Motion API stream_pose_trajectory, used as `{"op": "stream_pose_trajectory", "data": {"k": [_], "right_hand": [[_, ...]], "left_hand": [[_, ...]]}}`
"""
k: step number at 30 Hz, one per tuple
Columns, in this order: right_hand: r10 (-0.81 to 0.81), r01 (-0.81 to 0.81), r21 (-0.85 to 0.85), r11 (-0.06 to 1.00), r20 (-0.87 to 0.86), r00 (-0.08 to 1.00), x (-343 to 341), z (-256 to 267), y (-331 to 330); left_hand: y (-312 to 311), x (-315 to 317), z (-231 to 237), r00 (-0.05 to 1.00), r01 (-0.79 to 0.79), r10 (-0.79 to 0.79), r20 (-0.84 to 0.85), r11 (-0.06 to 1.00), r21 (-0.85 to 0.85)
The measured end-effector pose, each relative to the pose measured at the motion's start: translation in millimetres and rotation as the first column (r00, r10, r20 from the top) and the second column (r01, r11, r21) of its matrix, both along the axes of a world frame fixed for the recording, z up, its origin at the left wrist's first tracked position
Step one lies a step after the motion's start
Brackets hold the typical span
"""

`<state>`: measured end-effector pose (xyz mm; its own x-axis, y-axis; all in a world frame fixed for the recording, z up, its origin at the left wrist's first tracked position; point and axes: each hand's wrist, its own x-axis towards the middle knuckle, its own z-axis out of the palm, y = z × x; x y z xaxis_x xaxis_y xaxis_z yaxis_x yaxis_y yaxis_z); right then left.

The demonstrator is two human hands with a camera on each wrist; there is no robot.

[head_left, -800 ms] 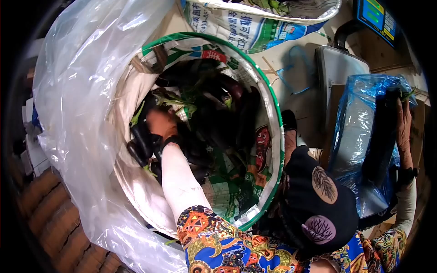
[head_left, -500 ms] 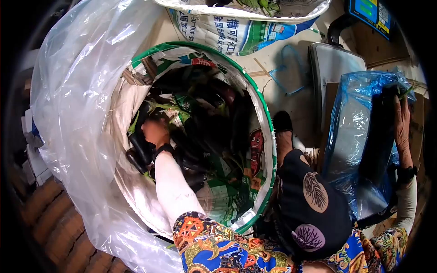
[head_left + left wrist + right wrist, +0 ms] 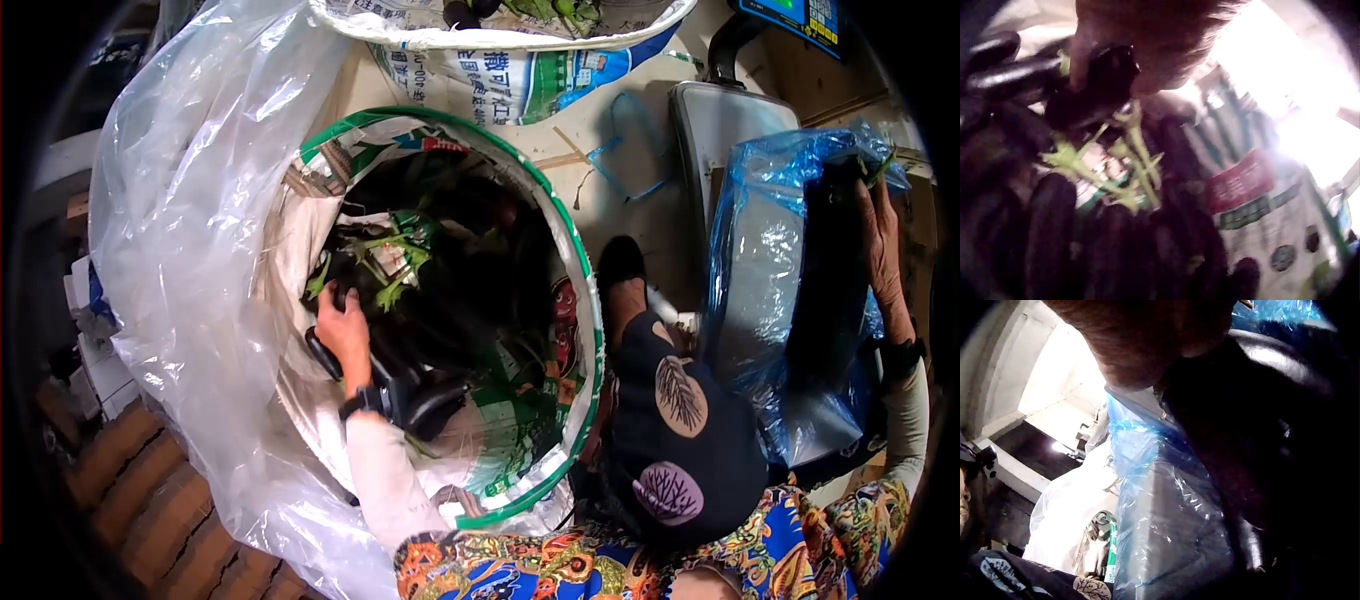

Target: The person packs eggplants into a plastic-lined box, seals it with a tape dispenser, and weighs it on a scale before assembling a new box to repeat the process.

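My left hand (image 3: 343, 330) is inside a round woven bag (image 3: 583, 250) with a green rim, by its left wall. In the left wrist view its fingers curl round a dark purple eggplant (image 3: 1100, 84). More eggplants (image 3: 1050, 225) with green stems (image 3: 1138, 144) lie below and around it. At the far right, my right hand (image 3: 882, 250) lies with straight fingers along the outer side of dark eggplants (image 3: 832, 270) in a box lined with blue plastic (image 3: 755, 270). The right wrist view shows that hand (image 3: 1147, 344) against a large dark eggplant (image 3: 1229, 419), mostly in shadow.
A clear plastic sheet (image 3: 200, 250) drapes along the bag's left side. Behind stands another printed sack (image 3: 490, 80) with greens inside. A scale platform (image 3: 735, 130) with a display (image 3: 795, 15) is beside the blue-lined box. A foot (image 3: 625, 290) rests between bag and box.
My left hand has drawn back toward me inside the bag, now over the eggplants by the left wall. The right hand stays along the eggplants in the box. The head view has shifted slightly.
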<state>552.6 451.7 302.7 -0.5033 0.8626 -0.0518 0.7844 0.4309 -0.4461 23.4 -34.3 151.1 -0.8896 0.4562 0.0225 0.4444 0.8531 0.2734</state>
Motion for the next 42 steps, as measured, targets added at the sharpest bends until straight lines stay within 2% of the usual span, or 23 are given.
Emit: {"op": "stream_pose_trajectory", "data": {"k": [1, 2, 3, 4, 7, 10, 14, 15, 16, 18, 19, 20, 21, 23, 24, 26, 27, 28, 29, 31, 35, 39, 42], "right_hand": [[0.021, -0.022, -0.030, 0.999, -0.035, 0.999, 0.3, -1.4, 1.8], [0.014, -0.017, -0.055, 0.998, -0.058, 0.998, 1.4, -4.6, 3.2], [0.008, -0.015, -0.075, 0.997, -0.082, 0.997, 1.7, -6.6, 4.8], [0.009, -0.017, -0.085, 0.996, -0.089, 0.996, -0.6, -5.7, 4.2], [-0.024, 0.004, -0.158, 0.987, -0.127, 0.992, -3.2, -2.3, 2.3], [0.026, -0.099, -0.276, 0.956, -0.256, 0.966, -7.0, 4.7, 0.6], [0.121, -0.141, -0.139, 0.980, -0.144, 0.982, -7.3, 3.3, 3.8], [0.183, -0.204, -0.123, 0.971, -0.167, 0.969, -8.5, 4.7, 5.1], [0.212, -0.230, -0.042, 0.972, -0.252, 0.944, -0.7, -16.8, 12.1], [0.173, -0.185, -0.221, 0.957, -0.074, 0.982, -5.1, -3.0, 12.0], [0.245, -0.267, -0.066, 0.962, -0.233, 0.941, -1.1, -22.4, 13.5], [0.240, -0.261, -0.138, 0.955, -0.153, 0.959, -1.0, -20.6, 15.7], [0.252, -0.283, -0.112, 0.953, -0.232, 0.940, -1.7, -23.2, 9.9], [0.255, -0.286, -0.116, 0.951, -0.222, 0.941, 0.9, -15.9, 5.3], [0.281, -0.303, -0.062, 0.951, -0.234, 0.931, -5.4, -4.2, -1.7], [0.314, -0.332, -0.019, 0.943, -0.279, 0.908, -4.3, -8.8, 2.8], [0.230, -0.268, -0.108, 0.957, -0.276, 0.933, -7.6, -0.5, -0.1], [0.315, -0.335, -0.004, 0.942, -0.335, 0.888, -5.1, -6.3, 2.7], [0.231, -0.270, -0.074, 0.960, -0.332, 0.915, -7.0, 0.4, -2.4], [0.264, -0.281, -0.023, 0.959, -0.282, 0.922, -24.3, -4.0, -13.8], [0.232, -0.261, -0.029, 0.965, -0.375, 0.898, -38.4, -17.7, -16.9], [0.200, -0.241, -0.038, 0.970, -0.440, 0.875, -49.2, -24.1, -21.6], [0.200, -0.244, -0.027, 0.969, -0.488, 0.849, -53.4, -27.6, -24.4]], "left_hand": [[-7.0, 5.0, 22.7, 0.993, -0.044, 0.027, 0.112, 0.988, 0.149], [-4.1, 22.3, 54.1, 0.926, -0.247, 0.089, 0.368, 0.878, 0.410], [-0.6, 41.4, 82.3, 0.797, -0.479, 0.056, 0.601, 0.666, 0.573], [-6.5, 50.4, 98.1, 0.774, -0.498, -0.042, 0.631, 0.575, 0.649], [-31.9, 64.7, 118.2, 0.606, -0.699, -0.247, 0.757, 0.290, 0.654], [-34.8, 90.2, 130.9, 0.456, -0.832, -0.521, 0.721, 0.038, 0.554], [-7.4, 118.4, 151.8, 0.383, -0.838, -0.717, 0.583, -0.005, 0.545], [-3.3, 120.2, 157.0, 0.320, -0.833, -0.775, 0.546, 0.045, 0.552], [-7.9, 118.0, 160.1, 0.339, -0.799, -0.754, 0.563, 0.085, 0.595], [-5.9, 118.3, 172.1, 0.298, -0.784, -0.757, 0.582, 0.154, 0.601], [5.5, 122.1, 186.0, 0.288, -0.749, -0.751, 0.595, 0.210, 0.628], [21.2, 128.5, 202.5, 0.280, -0.709, -0.744, 0.606, 0.265, 0.653], [41.9, 137.0, 224.1, 0.326, -0.605, -0.709, 0.625, 0.352, 0.715], [99.8, 164.5, 260.8, 0.083, -0.386, -0.810, 0.581, 0.511, 0.768], [112.0, 164.9, 265.8, 0.132, -0.237, -0.748, 0.651, 0.613, 0.753], [173.5, 211.9, 285.6, 0.103, -0.060, -0.686, 0.721, 0.719, 0.693], [204.2, 235.5, 295.5, 0.091, 0.037, -0.656, 0.749, 0.754, 0.656], [226.2, 249.5, 296.2, -0.006, 0.151, -0.659, 0.752, 0.743, 0.653], [247.9, 265.2, 298.6, -0.101, 0.254, -0.627, 0.772, 0.734, 0.629], [267.9, 275.2, 285.2, -0.254, 0.389, -0.575, 0.778, 0.676, 0.626], [300.3, 310.7, 253.9, -0.314, 0.635, -0.570, 0.759, 0.469, 0.614], [312.3, 336.5, 214.3, -0.357, 0.805, -0.723, 0.591, 0.083, 0.587], [304.0, 349.3, 192.3, -0.376, 0.820, -0.786, 0.490, -0.036, 0.571]]}}
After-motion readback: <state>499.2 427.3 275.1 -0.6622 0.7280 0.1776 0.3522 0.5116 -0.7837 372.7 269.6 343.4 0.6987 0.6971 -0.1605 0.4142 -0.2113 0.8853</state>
